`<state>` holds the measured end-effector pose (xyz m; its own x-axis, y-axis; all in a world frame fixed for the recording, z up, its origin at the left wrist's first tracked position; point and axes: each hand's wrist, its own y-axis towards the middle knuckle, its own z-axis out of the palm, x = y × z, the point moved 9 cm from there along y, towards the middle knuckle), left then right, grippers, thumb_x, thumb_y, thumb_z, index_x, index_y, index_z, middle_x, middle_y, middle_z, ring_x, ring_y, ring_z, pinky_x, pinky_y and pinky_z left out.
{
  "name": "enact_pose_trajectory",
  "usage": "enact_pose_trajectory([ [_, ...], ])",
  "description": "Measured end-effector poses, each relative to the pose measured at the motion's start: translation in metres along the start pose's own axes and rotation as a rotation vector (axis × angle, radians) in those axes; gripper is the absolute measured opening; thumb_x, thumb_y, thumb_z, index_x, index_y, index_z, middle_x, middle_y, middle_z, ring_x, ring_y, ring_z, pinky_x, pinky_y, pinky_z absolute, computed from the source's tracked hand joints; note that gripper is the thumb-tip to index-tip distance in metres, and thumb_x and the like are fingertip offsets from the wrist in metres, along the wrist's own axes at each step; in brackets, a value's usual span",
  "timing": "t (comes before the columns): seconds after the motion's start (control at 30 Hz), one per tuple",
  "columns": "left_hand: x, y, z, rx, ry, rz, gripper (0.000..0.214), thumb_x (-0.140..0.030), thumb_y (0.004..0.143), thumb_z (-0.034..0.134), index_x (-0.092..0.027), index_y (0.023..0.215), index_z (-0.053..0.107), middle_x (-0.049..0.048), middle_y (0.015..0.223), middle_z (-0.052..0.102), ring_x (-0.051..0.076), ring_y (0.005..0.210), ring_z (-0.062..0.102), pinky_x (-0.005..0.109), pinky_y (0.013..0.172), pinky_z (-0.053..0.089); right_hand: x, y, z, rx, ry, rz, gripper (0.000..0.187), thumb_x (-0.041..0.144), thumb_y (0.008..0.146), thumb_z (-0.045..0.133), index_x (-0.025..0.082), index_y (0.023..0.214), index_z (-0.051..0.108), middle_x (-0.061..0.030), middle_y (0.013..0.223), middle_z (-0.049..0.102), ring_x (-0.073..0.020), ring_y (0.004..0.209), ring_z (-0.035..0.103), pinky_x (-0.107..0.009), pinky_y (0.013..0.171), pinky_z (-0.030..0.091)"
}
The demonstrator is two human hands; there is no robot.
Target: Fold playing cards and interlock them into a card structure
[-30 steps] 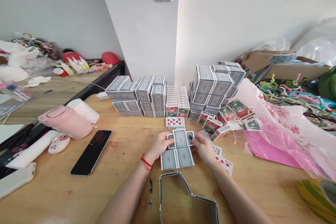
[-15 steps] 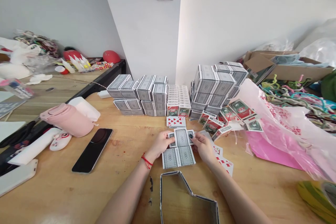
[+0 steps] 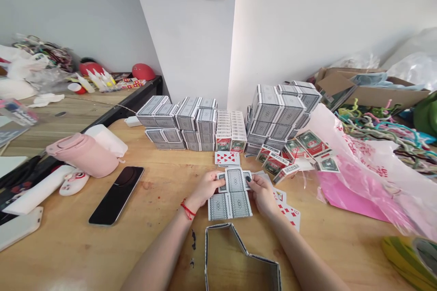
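Several grey-backed playing cards (image 3: 235, 181) lie overlapped, back side up, between my two hands. My left hand (image 3: 209, 187) pinches their left side with the thumb on top. On the right side, my right hand (image 3: 262, 192) grips the edge, its dark-nailed thumb over a card. Two cards (image 3: 229, 205) form the lower row nearest me. Below them stands an angular frame made of cards (image 3: 246, 253), partly cut off by the bottom edge. A face-up eight of hearts (image 3: 227, 158) lies just beyond my hands, and diamond cards (image 3: 290, 213) lie beside my right wrist.
Blocks built of cards (image 3: 198, 120) line the back, with a taller stack (image 3: 276, 116) at right. Red-green card boxes (image 3: 276, 163) lie before it. A phone (image 3: 116, 195) and pink pouch (image 3: 83, 157) are left; pink plastic (image 3: 362, 182) and yellow tape (image 3: 403, 254) are right.
The whole view has shifted slightly, so things appear a little further left. Both hands still hold the cards in nearly the same position.
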<state>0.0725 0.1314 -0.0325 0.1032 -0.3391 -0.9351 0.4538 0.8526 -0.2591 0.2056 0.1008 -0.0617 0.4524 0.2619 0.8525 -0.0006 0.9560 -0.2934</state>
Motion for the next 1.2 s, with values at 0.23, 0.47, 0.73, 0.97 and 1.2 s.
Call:
enact_pose_trajectory([
  [0.23,0.008,-0.002,-0.005,-0.002,-0.145,-0.095,0.017,-0.022,0.061,0.066,-0.013,0.074,0.063,0.0005,0.065,0.063,0.011,0.055,0.055,0.023,0.055,0.042,0.004,-0.002,0.005,0.025,0.002,-0.011,0.025,0.040,0.062,0.068,0.021,0.066,0.052,-0.0017,0.066,0.063,-0.0207,0.062,0.060,-0.029,0.048,0.043],
  [0.47,0.012,-0.003,-0.007,0.013,-0.212,-0.129,0.027,-0.028,0.059,0.073,-0.012,0.078,0.063,0.0023,0.071,0.065,0.013,0.064,0.059,0.029,0.065,0.048,0.008,0.000,0.001,-0.031,-0.073,-0.049,0.029,0.046,0.065,0.065,0.021,0.074,0.054,0.0011,0.062,0.061,-0.0162,0.054,0.057,-0.025,0.047,0.040],
  [0.73,0.007,-0.003,-0.005,-0.021,-0.150,-0.055,0.028,-0.032,0.058,0.073,-0.011,0.073,0.063,0.0021,0.066,0.063,0.012,0.060,0.057,0.026,0.061,0.046,0.006,0.000,0.001,-0.009,-0.040,-0.031,0.027,0.043,0.064,0.068,0.020,0.073,0.056,0.0021,0.057,0.060,-0.0139,0.048,0.053,-0.023,0.044,0.037],
  [0.97,-0.001,-0.003,-0.001,-0.026,-0.113,0.007,0.024,-0.031,0.059,0.072,-0.012,0.070,0.063,0.0007,0.065,0.062,0.010,0.057,0.053,0.022,0.056,0.041,0.009,-0.002,0.013,0.114,0.059,0.064,0.024,0.036,0.061,0.070,0.019,0.074,0.059,-0.0031,0.068,0.067,-0.0200,0.064,0.062,-0.026,0.049,0.043],
  [1.2,0.001,-0.002,0.001,-0.002,-0.231,-0.030,0.027,-0.031,0.059,0.072,-0.012,0.077,0.065,0.0021,0.066,0.064,0.012,0.059,0.056,0.025,0.061,0.043,-0.006,-0.004,0.013,0.064,0.136,0.183,0.022,0.039,0.065,0.066,0.019,0.069,0.059,-0.0037,0.067,0.068,-0.0221,0.066,0.063,-0.030,0.054,0.046],
])
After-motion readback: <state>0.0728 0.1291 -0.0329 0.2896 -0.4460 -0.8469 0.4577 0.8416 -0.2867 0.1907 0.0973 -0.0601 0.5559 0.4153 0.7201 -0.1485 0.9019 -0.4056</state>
